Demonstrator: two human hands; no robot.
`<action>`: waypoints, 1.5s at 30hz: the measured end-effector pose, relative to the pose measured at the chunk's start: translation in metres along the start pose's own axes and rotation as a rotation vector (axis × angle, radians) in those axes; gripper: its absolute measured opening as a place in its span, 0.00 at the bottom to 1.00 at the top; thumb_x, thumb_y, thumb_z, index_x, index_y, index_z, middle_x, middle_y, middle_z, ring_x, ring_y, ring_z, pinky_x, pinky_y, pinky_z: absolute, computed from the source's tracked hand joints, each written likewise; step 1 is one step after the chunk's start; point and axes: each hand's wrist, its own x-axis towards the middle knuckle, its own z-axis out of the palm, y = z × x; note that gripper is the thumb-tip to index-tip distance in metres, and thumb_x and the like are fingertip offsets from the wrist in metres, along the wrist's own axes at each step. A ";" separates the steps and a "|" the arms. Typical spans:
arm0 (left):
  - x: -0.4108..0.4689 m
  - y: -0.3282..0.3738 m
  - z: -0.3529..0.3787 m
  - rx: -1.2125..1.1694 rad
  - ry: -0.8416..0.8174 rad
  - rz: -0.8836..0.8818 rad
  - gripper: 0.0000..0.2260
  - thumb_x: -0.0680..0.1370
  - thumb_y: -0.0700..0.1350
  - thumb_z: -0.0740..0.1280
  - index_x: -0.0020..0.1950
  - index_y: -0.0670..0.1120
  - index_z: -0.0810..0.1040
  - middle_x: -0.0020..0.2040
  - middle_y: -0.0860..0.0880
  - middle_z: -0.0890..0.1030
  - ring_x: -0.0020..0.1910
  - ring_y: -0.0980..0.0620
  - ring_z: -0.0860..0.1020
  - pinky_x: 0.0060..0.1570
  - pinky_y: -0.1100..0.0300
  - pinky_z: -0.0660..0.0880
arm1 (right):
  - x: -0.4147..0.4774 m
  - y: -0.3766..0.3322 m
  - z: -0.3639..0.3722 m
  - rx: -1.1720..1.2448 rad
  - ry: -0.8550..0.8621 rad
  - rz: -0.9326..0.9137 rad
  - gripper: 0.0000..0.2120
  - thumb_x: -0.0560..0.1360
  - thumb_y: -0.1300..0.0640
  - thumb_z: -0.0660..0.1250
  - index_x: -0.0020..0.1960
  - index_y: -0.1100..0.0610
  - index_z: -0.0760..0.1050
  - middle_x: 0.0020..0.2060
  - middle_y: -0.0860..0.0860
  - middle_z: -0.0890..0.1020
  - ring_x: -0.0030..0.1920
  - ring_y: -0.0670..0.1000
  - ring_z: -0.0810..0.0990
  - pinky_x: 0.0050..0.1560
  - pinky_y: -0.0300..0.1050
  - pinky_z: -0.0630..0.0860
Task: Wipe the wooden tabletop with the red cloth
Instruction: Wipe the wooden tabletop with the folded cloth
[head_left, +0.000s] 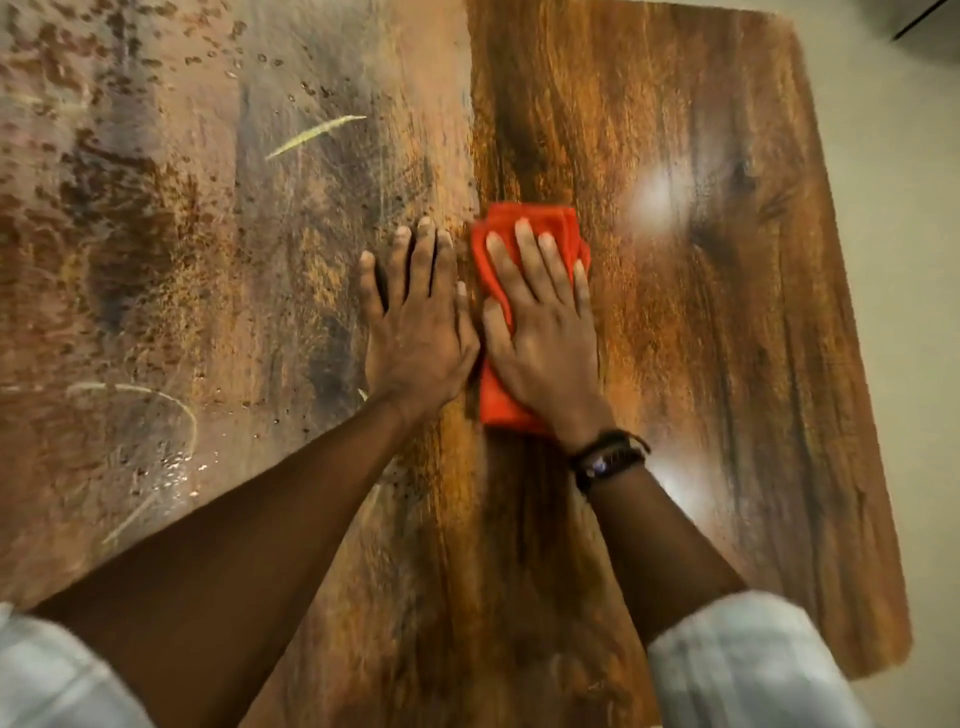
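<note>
A folded red cloth (540, 228) lies on the wooden tabletop (701, 322) near its middle. My right hand (540, 327) presses flat on the cloth with straight, spread fingers and hides most of it. My left hand (415, 322) lies flat on the bare wood just left of the cloth, its fingers straight, its thumb beside my right hand. The left half of the tabletop (156, 234) looks dusty, grey and speckled. The right half shows dark, glossy grain.
The table's right edge (852, 291) and near right corner border a pale floor. A dark object (924, 21) sits at the top right corner on the floor. Pale curved streaks mark the dusty surface at the left.
</note>
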 end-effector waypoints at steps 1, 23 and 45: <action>0.000 0.000 -0.001 -0.058 0.014 -0.001 0.26 0.82 0.52 0.47 0.78 0.43 0.62 0.79 0.44 0.62 0.80 0.44 0.56 0.77 0.38 0.48 | 0.017 -0.003 0.002 -0.014 0.007 0.004 0.29 0.80 0.45 0.49 0.81 0.47 0.56 0.81 0.49 0.56 0.81 0.50 0.51 0.80 0.56 0.46; -0.209 -0.092 -0.025 0.039 -0.109 0.394 0.27 0.83 0.55 0.51 0.80 0.46 0.58 0.80 0.44 0.59 0.80 0.44 0.55 0.76 0.37 0.52 | -0.242 -0.048 0.004 -0.014 -0.004 0.171 0.28 0.82 0.46 0.52 0.80 0.53 0.57 0.81 0.53 0.56 0.81 0.54 0.51 0.78 0.65 0.51; -0.208 -0.091 -0.030 -0.010 -0.111 0.386 0.26 0.83 0.54 0.52 0.79 0.45 0.61 0.80 0.45 0.61 0.79 0.44 0.57 0.77 0.39 0.50 | -0.319 -0.005 -0.009 0.047 0.085 0.360 0.27 0.83 0.48 0.51 0.80 0.55 0.58 0.81 0.53 0.57 0.81 0.53 0.51 0.78 0.65 0.52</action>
